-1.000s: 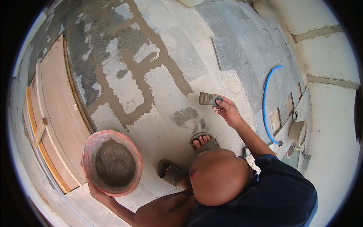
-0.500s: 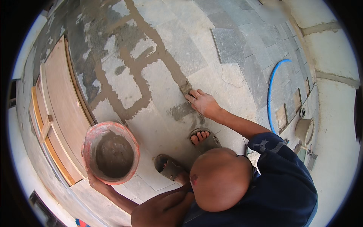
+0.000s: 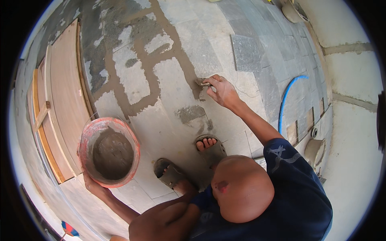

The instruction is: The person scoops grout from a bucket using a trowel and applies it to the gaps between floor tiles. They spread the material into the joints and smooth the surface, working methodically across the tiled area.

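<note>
Scraper [image 3: 203,82], half-curled right hand [image 3: 223,92] pinching it, near mortar [image 3: 187,72]

Left hand [image 3: 95,187] holds 1 red-rimmed bucket [image 3: 87,138] of grey-brown mortar [image 3: 113,154], near left. Right hand [image 3: 225,93] pinches 1 small scraper [image 3: 202,82] at the right edge of a mortar strip [image 3: 186,68] on floor tiles [image 3: 201,50]; 1 blue hose [image 3: 282,105] lies right.

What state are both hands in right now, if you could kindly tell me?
Left hand: against the bucket, fingers hidden, so its grip cannot be told.
Right hand: closed, holding a small flat scraper.
</note>
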### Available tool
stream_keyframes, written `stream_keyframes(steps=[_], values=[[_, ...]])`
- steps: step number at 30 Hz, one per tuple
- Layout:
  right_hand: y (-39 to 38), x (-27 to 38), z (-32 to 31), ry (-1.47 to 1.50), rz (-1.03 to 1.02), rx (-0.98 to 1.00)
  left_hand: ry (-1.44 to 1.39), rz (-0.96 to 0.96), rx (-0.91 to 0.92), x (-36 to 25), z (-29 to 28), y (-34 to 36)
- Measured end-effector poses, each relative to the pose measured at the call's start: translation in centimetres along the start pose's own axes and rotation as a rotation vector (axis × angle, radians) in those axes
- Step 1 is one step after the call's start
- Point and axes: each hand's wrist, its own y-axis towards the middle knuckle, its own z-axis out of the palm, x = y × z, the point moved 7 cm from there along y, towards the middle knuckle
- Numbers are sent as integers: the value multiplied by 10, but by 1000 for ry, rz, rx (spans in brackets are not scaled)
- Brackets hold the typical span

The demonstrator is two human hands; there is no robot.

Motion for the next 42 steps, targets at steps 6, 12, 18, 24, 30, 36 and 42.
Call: stream_keyframes(steps=[6,12,18,24,30,36,42], values=[[19,1,36,-98,-110,130,-56,-11,-16,9,-12,-3],[-10,8,53,-108,-168,273,-106,10,-72,15,-15,-16],[-45,14,54,-108,-172,451,-105,-8,-97,19,-24,-16],[-45,19,26,9,-33,87,-104,-14,-103,24,-27,-19],[-53,26,61,-198,-88,207,-122,-10,-110,31,-28,-19],[-59,26,55,-91,-97,353,-134,-11,-119,34,-36,-17],[-8,12,26,-45,-37,95,-126,-6,-111,35,-38,-19]])
